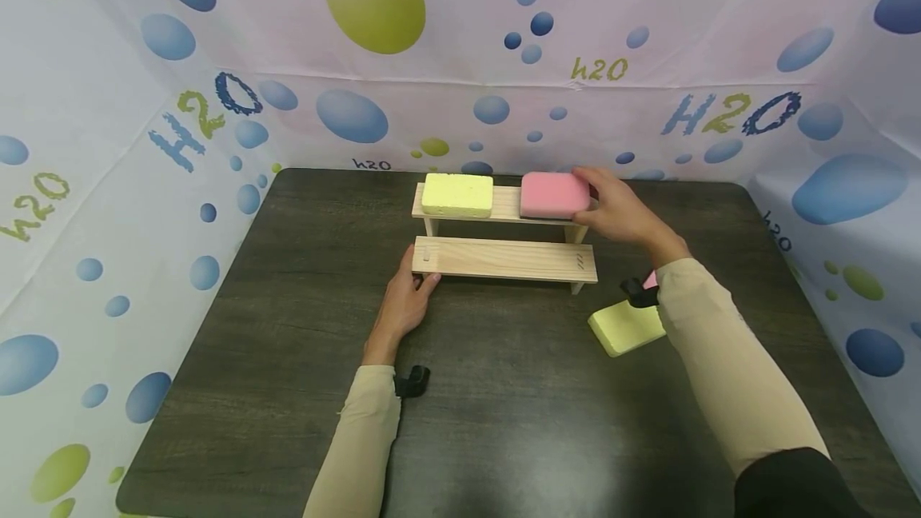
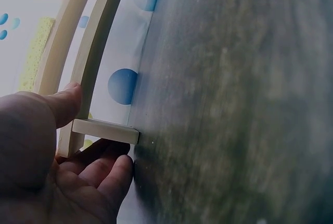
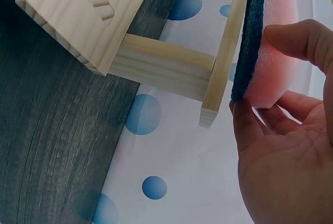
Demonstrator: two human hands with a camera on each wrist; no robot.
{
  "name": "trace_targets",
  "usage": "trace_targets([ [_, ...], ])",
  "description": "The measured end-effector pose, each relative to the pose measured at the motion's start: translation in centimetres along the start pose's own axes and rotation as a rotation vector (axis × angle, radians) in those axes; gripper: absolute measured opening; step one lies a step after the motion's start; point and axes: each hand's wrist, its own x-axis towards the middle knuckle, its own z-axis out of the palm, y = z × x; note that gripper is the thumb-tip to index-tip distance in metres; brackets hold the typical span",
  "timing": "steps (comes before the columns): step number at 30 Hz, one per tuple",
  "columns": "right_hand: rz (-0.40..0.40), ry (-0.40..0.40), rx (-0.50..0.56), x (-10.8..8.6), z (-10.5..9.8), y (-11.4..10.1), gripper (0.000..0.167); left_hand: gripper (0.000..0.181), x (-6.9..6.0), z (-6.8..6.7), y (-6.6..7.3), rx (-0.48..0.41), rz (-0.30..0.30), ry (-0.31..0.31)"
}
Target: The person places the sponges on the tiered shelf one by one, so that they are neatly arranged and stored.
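Observation:
A two-tier wooden stand (image 1: 504, 258) sits near the far edge of the table. My left hand (image 1: 403, 306) grips the left end of its lower board; in the left wrist view the thumb lies on the board (image 2: 96, 47) and the fingers curl by the leg (image 2: 106, 130). A pink sponge (image 1: 552, 195) with a dark scouring layer (image 3: 248, 41) is at the right of the upper board. My right hand (image 1: 622, 210) holds this sponge by its right end, thumb on one side and fingers on the other. A yellow sponge (image 1: 457, 195) rests on the upper board's left part.
Another yellow sponge (image 1: 624, 328) lies on the dark table (image 1: 288, 422), right of the stand. A bit of something pink (image 1: 651, 280) shows beside it, mostly hidden by my right sleeve. A patterned sheet (image 1: 446, 38) rises behind the table and along its sides.

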Motion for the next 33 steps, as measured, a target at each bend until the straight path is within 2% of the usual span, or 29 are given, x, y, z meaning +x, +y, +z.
trace_targets([
  [16, 0.016, -0.033, 0.001, 0.0, 0.0, 0.3, 0.078, 0.075, 0.1, 0.1, 0.2, 0.009, 0.002, -0.001],
  [22, 0.001, -0.014, 0.031, -0.2, -0.2, 0.5, 0.084, 0.074, 0.1, 0.0, 0.2, 0.005, 0.007, 0.004],
  [28, 0.025, -0.009, 0.037, -0.5, -0.1, 0.7, 0.092, 0.074, 0.0, 0.0, 0.0, 0.003, -0.001, 0.001],
  [33, 0.037, 0.007, 0.052, -1.1, -0.1, 0.8, 0.092, 0.074, -0.1, 0.1, 0.0, 0.005, 0.004, 0.003],
])
